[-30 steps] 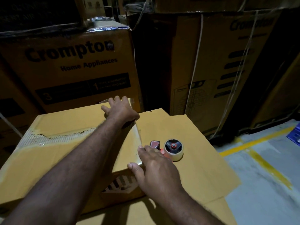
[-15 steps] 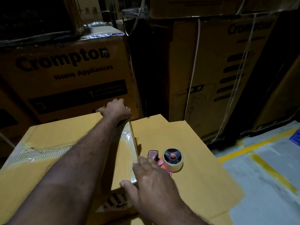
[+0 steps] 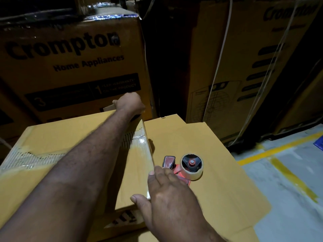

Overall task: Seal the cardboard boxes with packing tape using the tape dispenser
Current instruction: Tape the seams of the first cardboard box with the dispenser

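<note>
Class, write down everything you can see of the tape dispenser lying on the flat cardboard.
The tape dispenser lies on its side on the flat cardboard sheet, right of the taped box. It has a red plastic-looking frame, a dark hub with a red centre holding a roll of clear tape, and a dark rectangular plate at its left. The right hand covers its near end; whether they touch cannot be told.

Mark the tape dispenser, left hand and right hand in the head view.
tape dispenser (image 3: 191, 167): head view, tape roll hub.
left hand (image 3: 130, 103): head view, back of hand.
right hand (image 3: 167, 186): head view, back of hand.
</note>
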